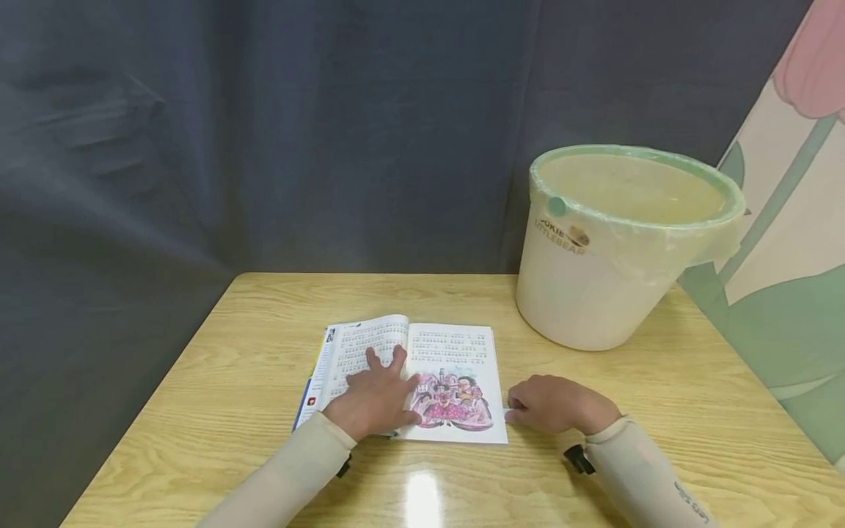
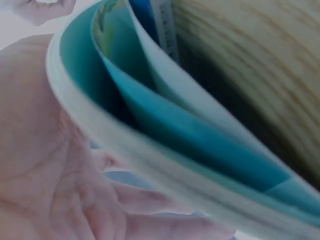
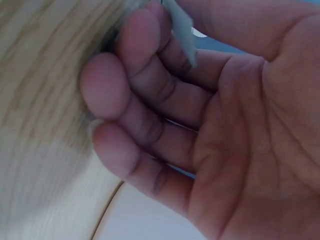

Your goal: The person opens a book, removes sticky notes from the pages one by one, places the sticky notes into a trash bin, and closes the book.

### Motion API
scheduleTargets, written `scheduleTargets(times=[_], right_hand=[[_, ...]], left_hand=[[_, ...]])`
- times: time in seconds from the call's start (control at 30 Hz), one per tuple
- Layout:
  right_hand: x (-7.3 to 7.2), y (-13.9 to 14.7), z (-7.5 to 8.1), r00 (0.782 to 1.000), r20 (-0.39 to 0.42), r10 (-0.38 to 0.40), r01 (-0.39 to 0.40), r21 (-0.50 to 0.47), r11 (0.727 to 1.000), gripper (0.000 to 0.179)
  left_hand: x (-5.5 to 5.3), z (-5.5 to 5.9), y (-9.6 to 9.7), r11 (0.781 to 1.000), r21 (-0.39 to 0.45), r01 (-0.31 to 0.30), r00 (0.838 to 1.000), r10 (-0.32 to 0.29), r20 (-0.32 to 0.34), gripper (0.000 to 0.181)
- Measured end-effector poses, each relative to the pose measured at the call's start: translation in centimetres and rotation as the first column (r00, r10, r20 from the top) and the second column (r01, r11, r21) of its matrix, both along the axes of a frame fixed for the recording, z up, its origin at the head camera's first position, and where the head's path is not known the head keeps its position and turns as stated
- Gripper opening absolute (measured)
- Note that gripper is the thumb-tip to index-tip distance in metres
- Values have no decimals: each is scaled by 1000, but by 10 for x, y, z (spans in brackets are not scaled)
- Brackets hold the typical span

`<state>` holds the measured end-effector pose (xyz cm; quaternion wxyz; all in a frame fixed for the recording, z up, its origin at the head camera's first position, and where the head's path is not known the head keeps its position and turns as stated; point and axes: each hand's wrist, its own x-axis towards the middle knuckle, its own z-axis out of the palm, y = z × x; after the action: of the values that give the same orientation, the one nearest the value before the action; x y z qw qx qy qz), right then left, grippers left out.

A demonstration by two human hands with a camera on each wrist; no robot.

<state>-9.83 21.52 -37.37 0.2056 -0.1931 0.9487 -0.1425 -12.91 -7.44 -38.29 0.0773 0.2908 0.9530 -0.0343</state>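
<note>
An open book (image 1: 455, 341) with printed text and a pink illustration lies on the table. My left hand (image 1: 376, 396) rests on it with spread fingers, mostly over the left page and across the fold. In the left wrist view, the book's curved page edges (image 2: 165, 170) pass beside the palm (image 2: 45, 150), with loose leaves bowed apart beneath. My right hand (image 1: 551, 403) is just off the book's right edge. Its thumb and index finger pinch a thin pale slip (image 3: 183, 35); the other fingers are curled near the tabletop. Most of the slip is hidden.
A large cream bucket (image 1: 581, 293) with a green rim stands at the table's back right. Behind the wooden table (image 1: 224, 381) hangs a dark curtain (image 1: 370, 132). A wall with painted flowers (image 1: 792, 242) is at the right.
</note>
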Motion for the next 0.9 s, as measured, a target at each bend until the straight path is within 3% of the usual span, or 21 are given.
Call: scheduleTargets(times=[0.1,0.17,0.3,0.53,0.7,0.9], right_hand=[[0,0,1,1000,-4,11,-11,-4,1000,27],[1,0,3,1000,-6,17,-17,-13,1000,26],[1,2,8,1000,1,30,-30,-47,998,27],[1,3,16,998,-14,58,-59,-123,991,31],[0,2,15,999,-22,46,-49,-135,990,30],[-2,2,5,999,42,-6,11,-112,994,24]], left_hand=[[-1,4,-6,996,81,-22,992,12,126,63],[-2,9,-13,988,145,-51,974,17,226,61],[-6,19,-26,975,217,-41,947,-31,319,63],[-10,29,-40,955,296,-24,937,-81,340,74],[-10,27,-40,958,287,6,942,-102,320,68],[-9,25,-37,962,274,1,938,-95,332,64]])
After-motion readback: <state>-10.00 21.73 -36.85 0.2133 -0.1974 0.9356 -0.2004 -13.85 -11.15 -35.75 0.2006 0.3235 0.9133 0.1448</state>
